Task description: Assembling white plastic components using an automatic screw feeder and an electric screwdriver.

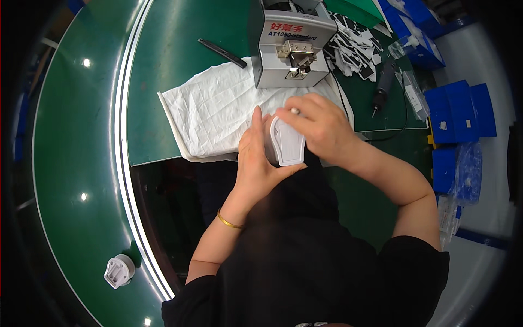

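Observation:
A white plastic housing (290, 147) with a rounded top and a flat, recessed face is held up just in front of the cloth's near edge. My left hand (256, 161) grips it from the left, thumb along its lower edge and fingers up its side. My right hand (321, 122) is closed at the housing's upper right, fingers bent in a pinch. A small pale round tip (295, 110) shows at those fingers; what it belongs to is hidden. Beneath lies a white cloth (210, 106) on the green table.
A grey tape dispenser (289, 49) stands behind my hands. A black utility knife (222, 53) lies to its left. At right are a pile of black-and-white strips (354, 46), an electric screwdriver (384, 87) and blue bins (455, 114). Another white housing (119, 271) sits on the green conveyor belt (81, 163).

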Tool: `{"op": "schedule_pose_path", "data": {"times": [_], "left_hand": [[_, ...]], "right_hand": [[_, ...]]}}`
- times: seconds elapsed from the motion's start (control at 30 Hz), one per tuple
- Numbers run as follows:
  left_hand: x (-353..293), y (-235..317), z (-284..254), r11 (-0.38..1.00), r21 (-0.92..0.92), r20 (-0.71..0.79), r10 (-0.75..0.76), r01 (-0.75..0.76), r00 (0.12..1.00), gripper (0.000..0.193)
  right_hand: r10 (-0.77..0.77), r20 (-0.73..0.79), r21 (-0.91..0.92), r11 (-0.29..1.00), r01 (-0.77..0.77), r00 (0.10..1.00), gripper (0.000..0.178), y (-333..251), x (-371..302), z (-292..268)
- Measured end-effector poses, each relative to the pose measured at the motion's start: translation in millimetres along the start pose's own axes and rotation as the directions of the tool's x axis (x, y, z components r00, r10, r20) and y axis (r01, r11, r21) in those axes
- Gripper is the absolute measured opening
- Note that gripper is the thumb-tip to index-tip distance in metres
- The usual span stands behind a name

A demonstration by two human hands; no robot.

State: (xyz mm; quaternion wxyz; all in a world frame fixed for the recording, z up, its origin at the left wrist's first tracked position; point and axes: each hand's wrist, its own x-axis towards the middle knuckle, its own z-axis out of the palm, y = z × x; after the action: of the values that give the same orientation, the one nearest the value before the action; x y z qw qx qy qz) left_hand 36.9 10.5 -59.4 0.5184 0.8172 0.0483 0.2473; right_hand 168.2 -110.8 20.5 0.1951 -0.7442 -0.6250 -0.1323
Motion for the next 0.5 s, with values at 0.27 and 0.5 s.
{"op": "schedule_pose_path", "data": {"times": [0.27, 0.5], "left_hand": [[-0.9, 3.1, 2.0, 0.999, -0.049, -0.024, 0.011, -0.012, 1.000, 0.129], [-7.0, 6.9, -9.3, 0.966, -0.236, -0.027, -0.118, 0.109, 0.993, 0.131]], "right_hand": [[0.278, -0.112, -0.077, 0.955, -0.287, 0.954, 0.035, 73.3, -42.1, -40.5], [0.451, -0.237, 0.089, 0.892, -0.443, 0.860, 0.048, 97.5, -21.0, -37.6]]}}
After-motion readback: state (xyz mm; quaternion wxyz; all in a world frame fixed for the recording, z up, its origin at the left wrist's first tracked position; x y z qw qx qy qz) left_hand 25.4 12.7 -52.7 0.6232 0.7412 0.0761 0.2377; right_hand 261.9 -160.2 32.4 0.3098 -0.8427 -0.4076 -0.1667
